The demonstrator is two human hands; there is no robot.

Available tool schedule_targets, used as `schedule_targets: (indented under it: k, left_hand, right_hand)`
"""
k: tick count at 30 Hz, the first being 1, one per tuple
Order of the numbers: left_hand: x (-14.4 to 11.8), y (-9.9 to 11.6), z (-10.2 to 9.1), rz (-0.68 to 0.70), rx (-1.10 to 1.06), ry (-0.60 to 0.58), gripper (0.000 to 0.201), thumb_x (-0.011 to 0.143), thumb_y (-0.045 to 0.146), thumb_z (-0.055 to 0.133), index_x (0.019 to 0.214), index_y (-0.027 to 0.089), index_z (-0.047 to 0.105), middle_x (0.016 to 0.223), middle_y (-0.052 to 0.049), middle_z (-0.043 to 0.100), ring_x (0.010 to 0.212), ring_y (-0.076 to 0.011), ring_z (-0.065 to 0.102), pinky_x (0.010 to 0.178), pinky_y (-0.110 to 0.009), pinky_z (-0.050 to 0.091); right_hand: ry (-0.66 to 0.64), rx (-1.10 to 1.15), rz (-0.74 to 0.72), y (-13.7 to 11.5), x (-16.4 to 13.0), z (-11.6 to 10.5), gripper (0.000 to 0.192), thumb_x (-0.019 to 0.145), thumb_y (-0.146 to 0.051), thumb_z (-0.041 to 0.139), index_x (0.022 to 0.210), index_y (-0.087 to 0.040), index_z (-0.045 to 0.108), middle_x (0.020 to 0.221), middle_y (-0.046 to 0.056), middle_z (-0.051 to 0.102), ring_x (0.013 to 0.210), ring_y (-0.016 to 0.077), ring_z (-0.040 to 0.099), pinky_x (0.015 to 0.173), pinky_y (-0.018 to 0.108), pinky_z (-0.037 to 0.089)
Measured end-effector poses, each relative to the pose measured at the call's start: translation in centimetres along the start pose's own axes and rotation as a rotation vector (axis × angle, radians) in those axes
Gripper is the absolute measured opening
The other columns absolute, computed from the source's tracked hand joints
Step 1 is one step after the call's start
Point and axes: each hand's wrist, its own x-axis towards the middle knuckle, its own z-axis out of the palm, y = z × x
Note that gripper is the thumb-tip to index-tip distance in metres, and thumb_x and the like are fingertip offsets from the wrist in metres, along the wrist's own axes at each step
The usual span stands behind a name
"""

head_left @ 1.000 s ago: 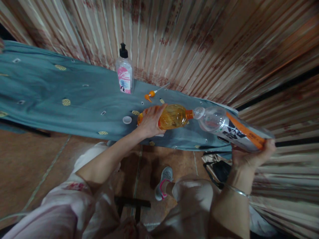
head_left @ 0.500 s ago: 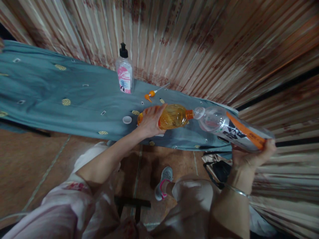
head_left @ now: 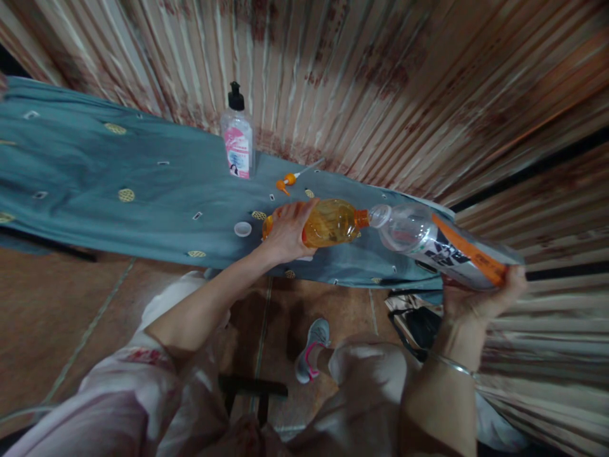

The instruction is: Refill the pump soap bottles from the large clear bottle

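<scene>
My left hand (head_left: pixel 285 233) grips an orange bottle (head_left: pixel 330 223) of amber liquid, held on its side above the blue cloth (head_left: pixel 118 190). Its neck points right and meets the open mouth of a large clear bottle (head_left: pixel 435 244) with an orange and dark label. My right hand (head_left: pixel 480 295) holds that clear bottle by its base, tilted with the mouth toward the orange bottle. The clear bottle looks almost empty.
A pump bottle (head_left: pixel 237 136) with a pink label stands at the back by the striped curtain (head_left: pixel 380 82). A white cap (head_left: pixel 242 229) and an orange spray nozzle (head_left: pixel 290 179) lie on the cloth. Below are my knees, a shoe (head_left: pixel 311 355) and a dark bag (head_left: pixel 419 324).
</scene>
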Motion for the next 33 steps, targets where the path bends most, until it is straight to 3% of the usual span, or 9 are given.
schedule_targets:
  k: [17, 28, 33]
  left_hand:
    - [-0.05, -0.03, 0.21, -0.003, 0.001, 0.015, 0.092, 0.063, 0.037, 0.072, 0.142, 0.019, 0.029, 0.128, -0.013, 0.052, 0.116, -0.0327, 0.048, 0.100, -0.047, 0.035]
    - [-0.02, 0.18, -0.08, -0.018, -0.007, -0.010, 0.093, 0.062, 0.035, 0.073, 0.142, 0.020, 0.028, 0.129, -0.012, 0.051, 0.117, -0.0322, 0.047, 0.101, -0.047, 0.034]
    - [-0.02, 0.14, -0.05, -0.012, -0.006, -0.010, 0.092, 0.062, 0.036, 0.073, 0.141, 0.019, 0.030, 0.129, -0.013, 0.051, 0.117, -0.0327, 0.047, 0.101, -0.047, 0.034]
  right_hand:
    - [-0.021, 0.001, -0.002, 0.04, -0.07, -0.07, 0.039, 0.063, -0.054, 0.058, 0.082, -0.020, 0.063, 0.075, -0.002, 0.060, 0.077, 0.0151, 0.061, 0.060, 0.026, 0.053]
    - [0.032, -0.015, -0.005, 0.05, 0.16, 0.00, 0.040, 0.060, -0.055, 0.058, 0.077, -0.019, 0.061, 0.075, -0.002, 0.058, 0.069, 0.0141, 0.059, 0.049, 0.025, 0.047]
    - [0.021, 0.001, -0.017, 0.06, 0.18, -0.03, 0.040, 0.060, -0.055, 0.059, 0.078, -0.019, 0.061, 0.076, -0.001, 0.058, 0.070, 0.0140, 0.058, 0.051, 0.025, 0.048]
